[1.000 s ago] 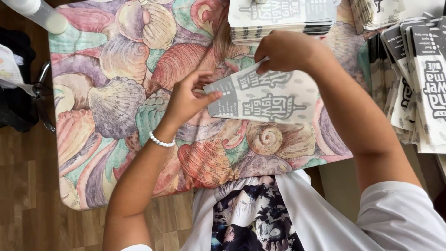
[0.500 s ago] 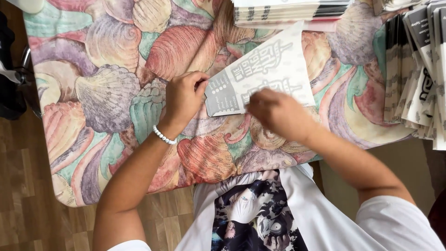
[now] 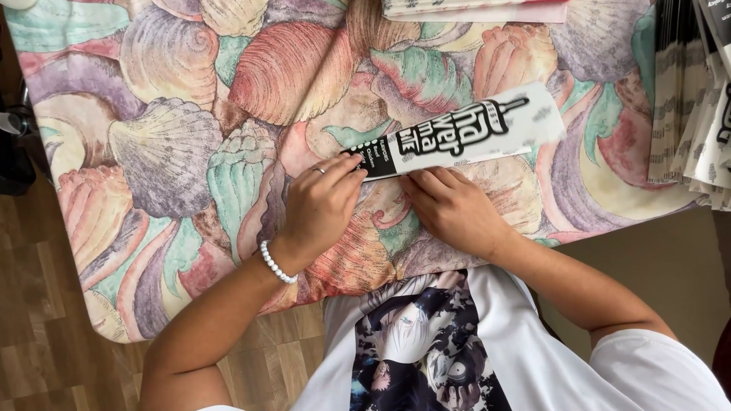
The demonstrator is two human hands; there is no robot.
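Head view: folded leaflet (image 3: 464, 133), a long narrow black-and-white printed strip, lies flat on the shell-print cloth (image 3: 167, 160) over the table. Long axis runs from lower left to upper right, rising away from the person, toward the far right corner of the table.

Left hand (image 3: 320, 209) is at the strip's near-left end; fingertips (image 3: 352, 169) press down on the dark printed end. Fingers are extended, not closed round anything: a flat pin, not a grasp. Ring on one finger, white bead bracelet (image 3: 278, 266) at the wrist.

Right hand (image 3: 457, 209) sits just right of the left, along the strip's near long edge, fingers bent with tips touching or tucked at that edge. Can't tell whether it pinches the paper or only presses it.

Key relation: both hands sit at the near-left third of the strip, so nearly all of it extends up and right from them, unheld. The right hand is nearer the free length; the left anchors the end. Any run along the fold goes up-right, away from the body.

Elsewhere: stack of similar printed sheets (image 3: 693, 99) at the right edge of the table, another stack (image 3: 472, 7) at the far edge. Wooden floor (image 3: 46, 304) to the left.
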